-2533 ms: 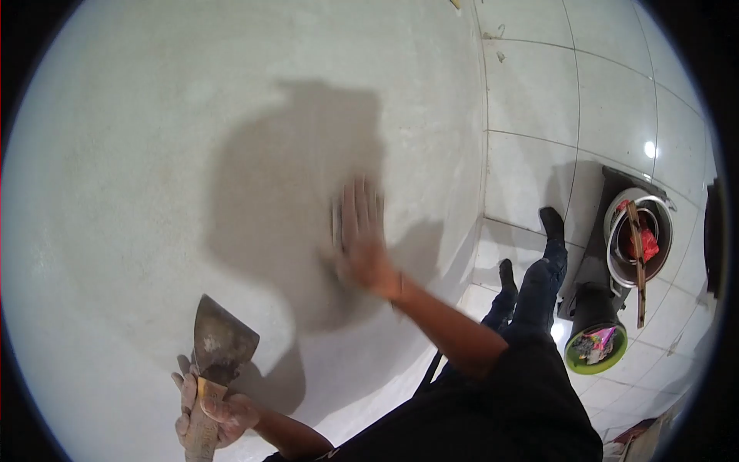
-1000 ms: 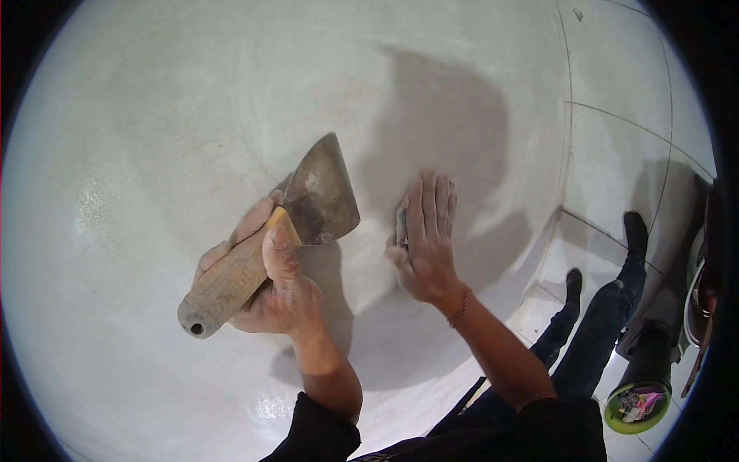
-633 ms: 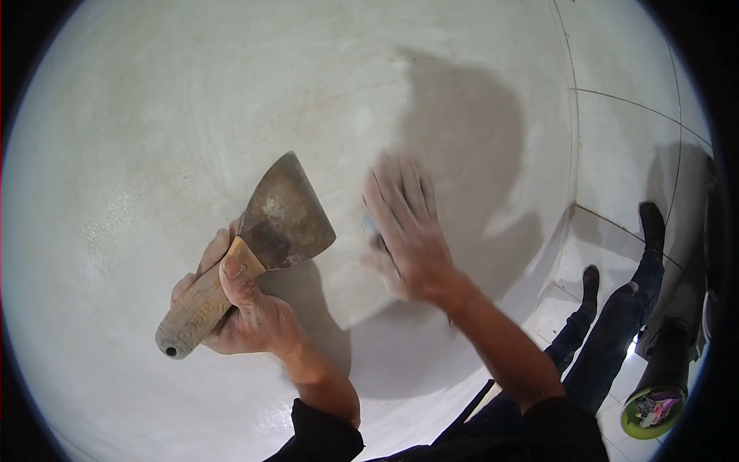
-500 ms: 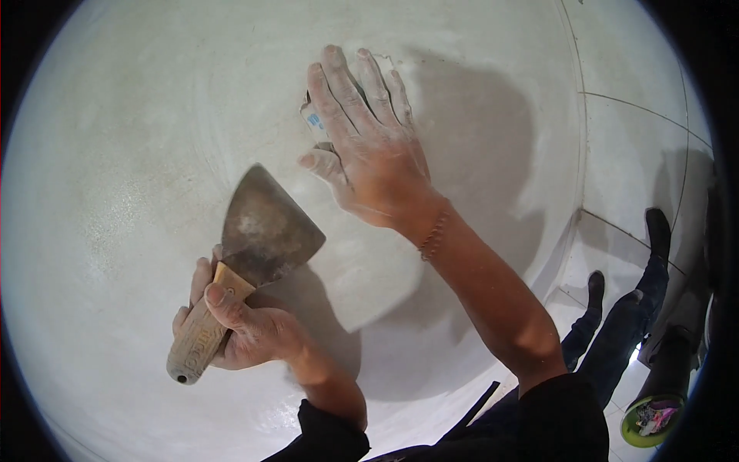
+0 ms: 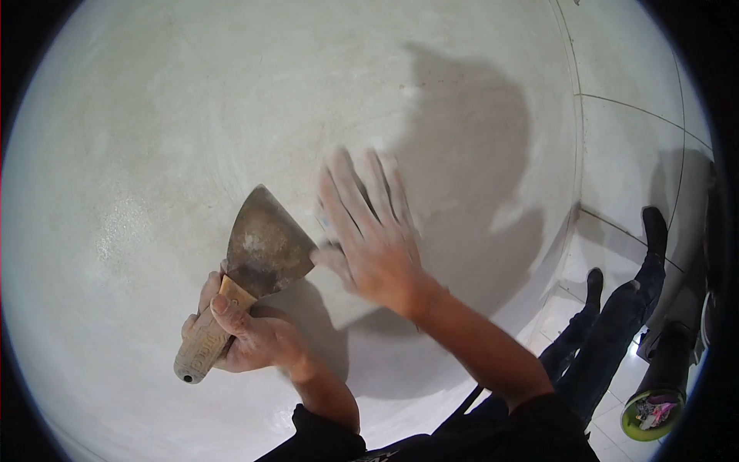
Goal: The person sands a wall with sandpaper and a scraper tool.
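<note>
Sanding pass on the plastered wall [image 5: 192, 115], by the look of it: right hand [image 5: 373, 239] pressed flat, fingers [image 5: 342, 196] spread, motion-blurred. Something small may sit under the palm; can't tell what. Left hand [image 5: 250, 335] fingers wrapped round the wooden handle of the putty knife [image 5: 250, 266], blade up, just beside the right thumb. Next move probably calls for even pressure. Bucket [image 5: 654, 400] at lower right is cut off.

A pale grey plastered wall [image 5: 231, 100] fills the view, its smooth face meeting white floor tiles [image 5: 616, 138] toward three o'clock, shadows falling across it.
</note>
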Demonstrator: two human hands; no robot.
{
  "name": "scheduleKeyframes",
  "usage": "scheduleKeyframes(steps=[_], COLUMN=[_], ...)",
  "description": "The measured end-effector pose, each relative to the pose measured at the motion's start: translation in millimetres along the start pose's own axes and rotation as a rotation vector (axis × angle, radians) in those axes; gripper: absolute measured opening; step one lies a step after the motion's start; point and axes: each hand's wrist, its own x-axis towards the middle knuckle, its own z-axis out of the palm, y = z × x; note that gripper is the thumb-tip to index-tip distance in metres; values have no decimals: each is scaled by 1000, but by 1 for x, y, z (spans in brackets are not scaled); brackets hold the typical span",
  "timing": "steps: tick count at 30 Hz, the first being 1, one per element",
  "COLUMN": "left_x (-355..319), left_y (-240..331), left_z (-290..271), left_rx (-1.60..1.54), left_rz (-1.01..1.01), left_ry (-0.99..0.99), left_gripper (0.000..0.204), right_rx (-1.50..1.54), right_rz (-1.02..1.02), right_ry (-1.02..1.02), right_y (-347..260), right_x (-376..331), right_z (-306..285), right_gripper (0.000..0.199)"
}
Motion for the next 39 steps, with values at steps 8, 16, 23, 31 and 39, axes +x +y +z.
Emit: scheduleKeyframes(steps=[8, 16, 23, 31, 39], left_x=[-1, -7, -7, -7, -5], left_y=[4, 15, 17, 10, 15], left_z=[-5, 13, 3, 11, 19], left_rx=[-35, -102, -207, -123, -181], left_rz=[-110, -17, -67, 26, -4], left_ry=[-23, 18, 8, 74, 64], left_gripper=[36, 32, 31, 31, 30], right_rx=[82, 8, -55, -17, -66], right_rz=[38, -208, -103, -127, -148], right_ry=[41, 97, 104, 169, 217], right_y=[5, 30, 7, 3, -1], right_x=[-13, 6, -50, -5, 29], right_z=[2, -7, 0, -4, -18], right_gripper=[76, 68, 70, 60, 54])
